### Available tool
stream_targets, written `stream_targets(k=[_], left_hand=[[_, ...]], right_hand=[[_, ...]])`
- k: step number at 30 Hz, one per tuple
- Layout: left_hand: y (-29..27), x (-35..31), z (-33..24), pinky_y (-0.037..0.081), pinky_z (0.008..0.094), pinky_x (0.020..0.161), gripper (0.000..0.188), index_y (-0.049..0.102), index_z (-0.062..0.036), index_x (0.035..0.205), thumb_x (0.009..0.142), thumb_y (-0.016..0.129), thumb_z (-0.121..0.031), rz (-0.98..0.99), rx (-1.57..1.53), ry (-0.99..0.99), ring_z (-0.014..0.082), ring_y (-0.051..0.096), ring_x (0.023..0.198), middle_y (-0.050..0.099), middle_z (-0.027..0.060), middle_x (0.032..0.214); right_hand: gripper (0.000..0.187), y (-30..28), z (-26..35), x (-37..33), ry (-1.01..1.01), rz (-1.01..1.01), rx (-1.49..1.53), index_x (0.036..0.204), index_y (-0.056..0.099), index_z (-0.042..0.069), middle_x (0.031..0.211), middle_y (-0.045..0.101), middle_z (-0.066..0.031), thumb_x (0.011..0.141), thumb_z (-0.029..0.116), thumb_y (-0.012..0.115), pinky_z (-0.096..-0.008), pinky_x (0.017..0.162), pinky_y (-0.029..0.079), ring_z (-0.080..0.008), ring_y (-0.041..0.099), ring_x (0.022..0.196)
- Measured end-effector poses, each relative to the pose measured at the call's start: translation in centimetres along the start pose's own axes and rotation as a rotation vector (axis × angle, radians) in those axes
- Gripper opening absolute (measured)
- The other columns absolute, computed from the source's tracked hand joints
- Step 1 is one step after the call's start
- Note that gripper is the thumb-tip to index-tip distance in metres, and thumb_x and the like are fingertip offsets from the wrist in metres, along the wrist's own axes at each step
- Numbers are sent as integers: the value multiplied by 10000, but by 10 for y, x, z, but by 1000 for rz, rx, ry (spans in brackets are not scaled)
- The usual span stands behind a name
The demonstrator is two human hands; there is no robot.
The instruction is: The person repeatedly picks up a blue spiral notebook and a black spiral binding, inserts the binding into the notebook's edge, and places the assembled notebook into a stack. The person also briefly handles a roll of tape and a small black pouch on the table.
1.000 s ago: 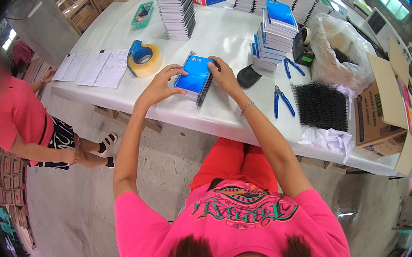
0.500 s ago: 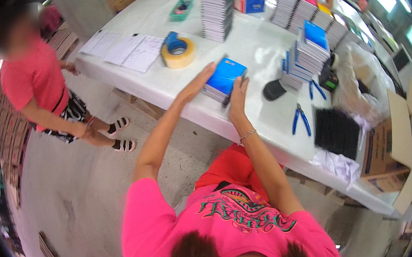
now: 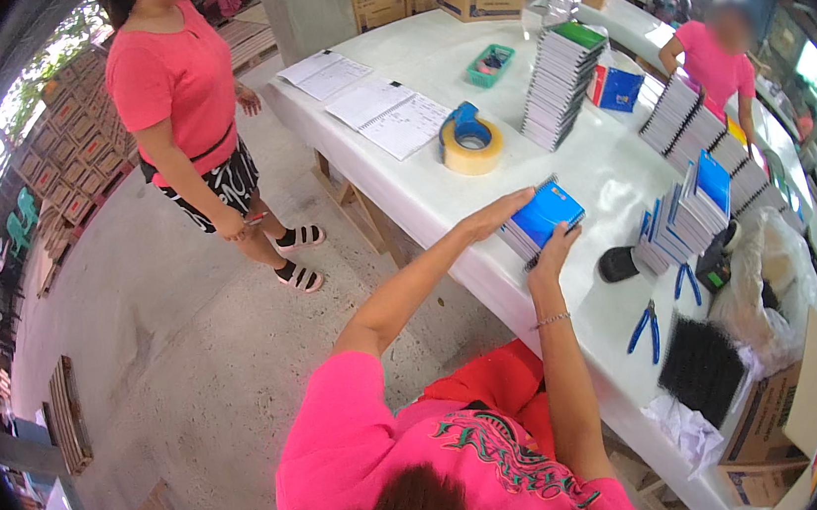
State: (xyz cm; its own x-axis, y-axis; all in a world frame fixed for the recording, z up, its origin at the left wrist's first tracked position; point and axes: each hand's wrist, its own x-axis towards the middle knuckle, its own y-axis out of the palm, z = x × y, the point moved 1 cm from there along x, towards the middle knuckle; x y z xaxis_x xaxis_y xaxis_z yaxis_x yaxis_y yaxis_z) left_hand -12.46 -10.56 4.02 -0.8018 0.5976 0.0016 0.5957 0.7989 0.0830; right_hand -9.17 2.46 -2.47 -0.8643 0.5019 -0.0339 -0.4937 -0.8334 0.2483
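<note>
A short stack of blue-covered spiral notebooks (image 3: 555,206) rests on the white-covered table, pressed between my two hands. My left hand (image 3: 501,213) lies along its left side, fingers reaching to the far top edge. Against the near right side is my right hand (image 3: 553,250), its fingers bent over the cover's edge. Beyond the stack sits a roll of yellowish tape (image 3: 474,154) with a blue dispenser. A taller pile of spiral notebooks (image 3: 560,90) with a green cover on top rises farther back. To the right stand more blue notebooks (image 3: 688,216) in a leaning group.
Blue-handled pliers (image 3: 644,332), black binding coils (image 3: 701,369), a plastic bag (image 3: 780,281) and an open carton (image 3: 770,421) occupy the right side. Papers (image 3: 389,116) and a green basket (image 3: 490,65) lie farther off. One person (image 3: 178,100) stands left, another (image 3: 715,63) across the table.
My view has swung left, so the table shows farther right. My right fingers, straighter before, now bend over the notebook stack's edge. The stack stays between my hands.
</note>
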Motion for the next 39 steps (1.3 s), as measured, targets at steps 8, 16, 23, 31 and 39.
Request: stream_targets(k=[8,16,23,31,39], left_hand=[[-11,8,20,275,352,1150,801,297,8,1499,993,359,-610,-28,-34,-29,241,391,1358,392,172,1495],[-10,8,16,260,359,1160,823,258,-7,1515,986,345,-631,46,-77,-39,243,362,1383,364,168,1515],[-30,6,60,231,408,1172,796,283,-47,1513,987,300,-644,-272,-336,17,260,325,1417,339,184,1527],[-24,6,86,306,425,1134,627,426,-59,1423,1032,312,-536,-568,-512,311,246,424,1318,482,139,1357],[-30,-6,74,371,431,1092,558,451,-93,1396,1020,399,-502,-453,-848,361,231,489,1236,531,94,1232]], right_hand=[[717,2,4,-9,-49,35,-83,1555,25,53,1597,143,-178,1041,426,356,-396,1164,230,-309,247,1439],[737,-1,1,-5,-79,44,-120,1552,44,42,1591,160,-180,1037,458,366,-394,1159,242,-309,268,1430],[831,-3,21,-24,56,73,65,1538,46,-18,1604,106,-210,1014,554,345,-394,1175,213,-322,219,1456],[732,-35,-12,-11,-109,102,58,1530,144,-4,1598,151,-159,1037,502,336,-411,1188,214,-267,178,1472],[636,-46,-9,-15,-68,80,245,1467,301,4,1508,323,-158,1035,460,400,-406,1158,247,-271,300,1420]])
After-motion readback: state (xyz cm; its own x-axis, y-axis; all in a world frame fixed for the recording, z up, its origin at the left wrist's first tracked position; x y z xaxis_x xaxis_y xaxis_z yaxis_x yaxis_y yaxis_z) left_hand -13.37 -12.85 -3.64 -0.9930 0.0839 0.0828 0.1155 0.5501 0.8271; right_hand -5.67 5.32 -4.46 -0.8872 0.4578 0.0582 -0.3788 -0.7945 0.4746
